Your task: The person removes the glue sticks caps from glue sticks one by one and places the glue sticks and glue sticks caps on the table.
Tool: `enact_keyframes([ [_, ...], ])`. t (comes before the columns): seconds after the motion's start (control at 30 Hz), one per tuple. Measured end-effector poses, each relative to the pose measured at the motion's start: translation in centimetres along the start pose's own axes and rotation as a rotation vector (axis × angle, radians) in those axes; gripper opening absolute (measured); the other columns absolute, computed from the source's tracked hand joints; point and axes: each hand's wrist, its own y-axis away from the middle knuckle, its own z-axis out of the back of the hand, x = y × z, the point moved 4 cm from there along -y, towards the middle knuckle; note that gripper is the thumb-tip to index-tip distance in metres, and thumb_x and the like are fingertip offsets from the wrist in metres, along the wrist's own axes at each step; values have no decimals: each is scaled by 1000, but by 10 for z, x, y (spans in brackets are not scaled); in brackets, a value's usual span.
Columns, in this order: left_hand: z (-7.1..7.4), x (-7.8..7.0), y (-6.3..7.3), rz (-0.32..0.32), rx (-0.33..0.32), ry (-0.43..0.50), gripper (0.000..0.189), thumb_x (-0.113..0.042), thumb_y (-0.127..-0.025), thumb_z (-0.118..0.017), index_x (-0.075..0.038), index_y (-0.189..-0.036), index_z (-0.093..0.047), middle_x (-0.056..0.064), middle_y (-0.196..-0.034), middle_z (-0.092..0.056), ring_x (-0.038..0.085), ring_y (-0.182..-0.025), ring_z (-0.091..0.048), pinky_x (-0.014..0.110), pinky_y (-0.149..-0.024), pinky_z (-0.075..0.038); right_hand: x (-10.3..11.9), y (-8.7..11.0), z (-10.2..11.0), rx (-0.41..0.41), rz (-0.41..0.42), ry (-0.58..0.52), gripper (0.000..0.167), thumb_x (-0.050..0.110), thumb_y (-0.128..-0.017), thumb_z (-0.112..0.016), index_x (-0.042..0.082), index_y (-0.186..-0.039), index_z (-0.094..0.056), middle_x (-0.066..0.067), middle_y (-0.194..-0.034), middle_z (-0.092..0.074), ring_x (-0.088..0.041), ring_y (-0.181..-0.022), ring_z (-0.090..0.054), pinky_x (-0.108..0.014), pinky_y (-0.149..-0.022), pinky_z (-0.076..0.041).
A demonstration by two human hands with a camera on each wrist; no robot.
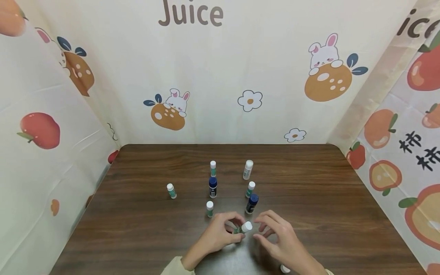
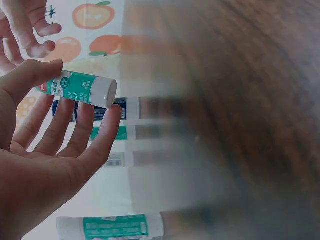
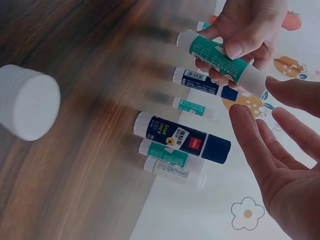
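Observation:
My left hand (image 1: 217, 233) holds a green and white glue stick (image 2: 77, 88) between thumb and fingers, with its white cap (image 1: 246, 227) tilted toward my right hand. The stick hangs over the front part of the table. My right hand (image 1: 281, 237) stands just right of the cap, holding nothing, fingers spread and loosely bent. In the right wrist view its thumb (image 3: 290, 94) comes right up to the cap end. A glue stick with a dark blue cap (image 1: 252, 204) stands just beyond both hands, and a small green one (image 1: 210, 209) is beyond the left hand.
Farther back on the wooden table (image 1: 137, 229) stand a second blue glue stick (image 1: 213, 188), a white one (image 1: 248, 170) and several small green ones. A white round-topped object (image 1: 284, 269) lies partly hidden under the right forearm. Printed curtains border the back and sides.

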Motion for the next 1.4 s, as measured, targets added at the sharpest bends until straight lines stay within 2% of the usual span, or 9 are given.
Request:
enact_keyframes([
  [0.23,5,-9,-1,-20,2,-67,26,-6,-73,-77,-18,-93,-68,-10,-84,-63,7,-78,-60,26,-65,-54,7,-8,-3,12,-22,-23,45,-11,-69,-76,10,-107,-64,0,-104,-58,-10,-74,-62,-16,-61,-52],
  [0.33,7,-13,-1,-37,-2,-97,26,-5,-72,-77,-18,-93,-68,-11,-84,-63,7,-76,-59,26,-63,-54,9,-11,-4,10,-2,-27,44,-11,-70,-76,9,-106,-63,-3,-103,-59,-11,-74,-62,-17,-60,-52],
  [0.63,12,-26,1,-58,-6,-143,26,-6,-72,-77,-19,-92,-68,-11,-83,-62,5,-74,-58,25,-62,-52,11,-15,-11,20,32,-53,32,-7,-74,-75,9,-100,-64,-4,-102,-59,-13,-84,-62,-18,-61,-53],
  [0.87,15,-35,5,-83,-5,-156,25,-5,-73,-76,-18,-94,-69,-10,-83,-63,4,-74,-57,24,-63,-52,16,-18,-12,17,74,-56,35,-13,-68,-76,5,-96,-65,-9,-98,-60,-18,-81,-63,-18,-60,-53],
  [1.03,16,-36,8,-86,3,-153,24,-6,-75,-76,-18,-95,-70,-10,-83,-64,5,-75,-58,23,-62,-52,21,-20,-10,8,113,-68,36,-16,-64,-76,2,-93,-65,-10,-94,-60,-21,-78,-63,-19,-58,-53],
  [1.27,16,-34,11,-95,29,-143,23,-7,-76,-75,-18,-96,-71,-10,-85,-64,4,-75,-58,25,-63,-53,19,-17,-11,10,112,-75,36,-13,-66,-77,5,-95,-66,-8,-96,-61,-17,-80,-62,-16,-60,-52],
  [1.4,18,-30,12,-110,24,-135,25,-4,-74,-76,-16,-95,-71,-8,-84,-65,5,-74,-59,26,-62,-55,19,-17,-11,-16,151,-65,34,-12,-66,-78,5,-93,-66,-6,-95,-61,-15,-78,-62,-15,-60,-52],
])
